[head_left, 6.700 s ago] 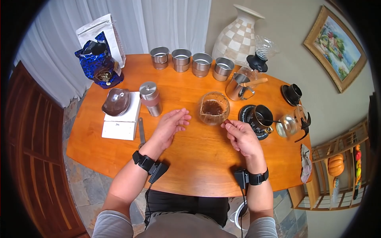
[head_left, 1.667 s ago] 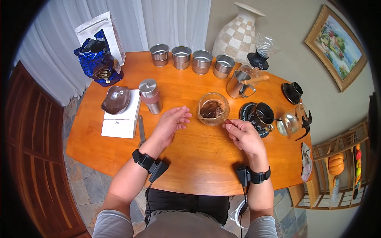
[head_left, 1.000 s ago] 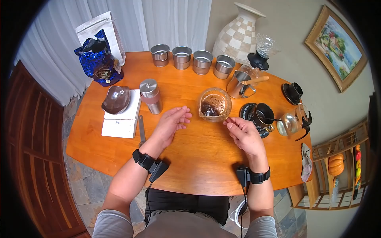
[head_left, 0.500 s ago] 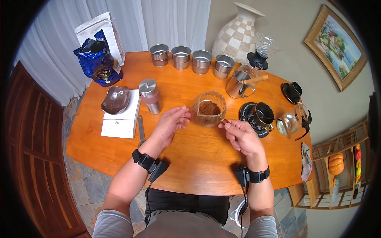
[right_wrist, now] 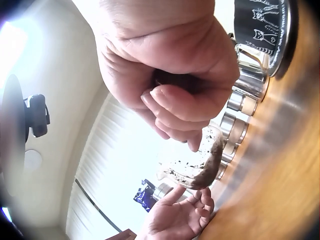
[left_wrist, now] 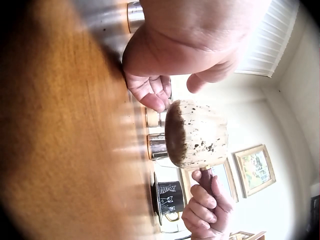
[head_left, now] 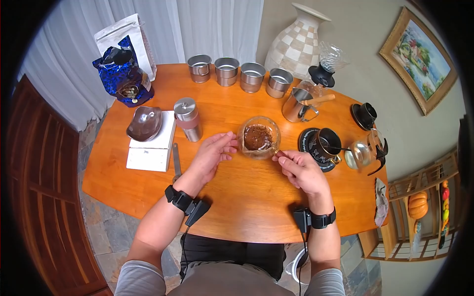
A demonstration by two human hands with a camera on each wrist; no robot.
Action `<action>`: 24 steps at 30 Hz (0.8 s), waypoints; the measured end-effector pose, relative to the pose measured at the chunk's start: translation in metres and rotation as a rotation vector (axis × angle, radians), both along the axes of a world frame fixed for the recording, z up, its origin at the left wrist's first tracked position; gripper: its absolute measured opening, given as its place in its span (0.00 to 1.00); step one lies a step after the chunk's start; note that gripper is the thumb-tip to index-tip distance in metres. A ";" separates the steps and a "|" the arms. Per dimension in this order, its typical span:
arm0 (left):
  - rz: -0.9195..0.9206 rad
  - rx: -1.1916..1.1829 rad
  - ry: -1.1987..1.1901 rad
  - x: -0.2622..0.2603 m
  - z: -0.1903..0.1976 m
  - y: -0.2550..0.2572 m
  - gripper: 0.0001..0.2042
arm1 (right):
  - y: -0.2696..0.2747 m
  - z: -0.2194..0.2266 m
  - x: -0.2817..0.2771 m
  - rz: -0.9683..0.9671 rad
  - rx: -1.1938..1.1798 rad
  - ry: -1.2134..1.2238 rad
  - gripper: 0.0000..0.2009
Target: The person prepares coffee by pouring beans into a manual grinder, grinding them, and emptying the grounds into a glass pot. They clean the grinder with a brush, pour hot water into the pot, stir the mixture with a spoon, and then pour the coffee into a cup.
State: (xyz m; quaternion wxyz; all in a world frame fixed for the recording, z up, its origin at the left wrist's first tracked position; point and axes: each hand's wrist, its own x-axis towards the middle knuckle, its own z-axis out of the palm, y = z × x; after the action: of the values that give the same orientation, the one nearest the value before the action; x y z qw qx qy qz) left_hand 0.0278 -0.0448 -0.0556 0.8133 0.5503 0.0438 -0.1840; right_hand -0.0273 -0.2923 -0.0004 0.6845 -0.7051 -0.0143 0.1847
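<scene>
The right hand (head_left: 305,172) grips the wooden handle of a round glass pot (head_left: 258,138) with dark brown liquid and grounds inside. Both wrist views show the pot held above the table, its glass (left_wrist: 200,132) speckled with dark bits. In the right wrist view the curled fingers (right_wrist: 180,110) wrap the handle. Beside the pot's left side is the left hand (head_left: 213,154), its fingers loosely bent and holding nothing; whether its fingertips touch the glass I cannot tell.
A grinder (head_left: 187,120), a white scale (head_left: 148,157) with a dark dish (head_left: 144,124) and a blue bag (head_left: 123,79) are at left. Several metal cups (head_left: 226,72) line the back. A metal pitcher (head_left: 295,106), black cup (head_left: 326,143) and glass server (head_left: 359,154) are at right.
The pot has swung left, closer to the left hand, and the brown contents have shifted inside it. The right hand keeps its grip on the handle; the left hand has barely moved.
</scene>
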 end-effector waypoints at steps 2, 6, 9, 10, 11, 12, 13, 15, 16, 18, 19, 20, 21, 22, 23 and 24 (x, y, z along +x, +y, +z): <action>0.000 -0.003 0.000 0.000 0.000 0.000 0.13 | -0.004 -0.002 0.001 -0.023 0.049 0.018 0.12; 0.006 0.012 0.004 0.000 -0.001 0.000 0.13 | -0.007 -0.001 0.003 -0.006 0.126 0.069 0.11; 0.006 0.014 0.002 0.000 0.001 0.000 0.13 | -0.004 -0.001 0.003 -0.062 0.145 0.104 0.11; 0.008 0.016 0.003 -0.001 0.002 0.000 0.13 | -0.005 -0.002 0.003 -0.062 0.145 0.103 0.11; 0.008 0.015 0.003 -0.001 0.001 0.000 0.13 | -0.006 -0.002 0.004 -0.053 0.131 0.106 0.12; 0.007 0.010 -0.001 0.000 0.000 0.000 0.13 | -0.008 -0.002 0.004 -0.045 0.116 0.108 0.12; 0.006 0.006 -0.005 0.000 -0.001 0.000 0.13 | -0.007 -0.002 0.004 -0.045 0.115 0.109 0.12; 0.006 0.007 -0.004 -0.001 0.000 0.000 0.13 | -0.007 -0.003 0.004 -0.008 0.172 0.098 0.11; 0.007 0.009 -0.004 -0.001 0.000 0.000 0.13 | -0.007 -0.004 0.004 -0.007 0.172 0.098 0.11; 0.006 0.010 -0.006 -0.001 0.000 0.000 0.13 | -0.009 -0.007 0.006 -0.065 0.150 0.098 0.11; 0.005 0.010 -0.008 0.000 -0.001 0.000 0.13 | -0.009 -0.006 0.006 -0.065 0.149 0.098 0.11; 0.004 0.010 -0.008 0.000 -0.001 0.000 0.13 | -0.008 -0.005 0.006 -0.035 0.139 0.096 0.11; 0.003 0.004 -0.006 0.000 0.000 0.000 0.13 | -0.008 -0.004 0.005 -0.005 0.128 0.094 0.11; 0.002 -0.001 -0.003 -0.001 0.000 0.000 0.13 | -0.007 -0.004 0.005 -0.005 0.129 0.093 0.11; 0.002 0.001 -0.003 -0.001 0.000 0.000 0.13 | -0.007 -0.004 0.005 -0.022 0.169 0.097 0.11; 0.005 0.005 -0.002 -0.001 0.001 0.000 0.13 | -0.007 -0.004 0.005 -0.039 0.210 0.100 0.11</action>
State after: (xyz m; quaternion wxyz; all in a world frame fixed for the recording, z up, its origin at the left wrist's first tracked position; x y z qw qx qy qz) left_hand 0.0267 -0.0450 -0.0546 0.8123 0.5525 0.0448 -0.1813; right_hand -0.0223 -0.2989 -0.0049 0.7578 -0.6197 0.0144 0.2036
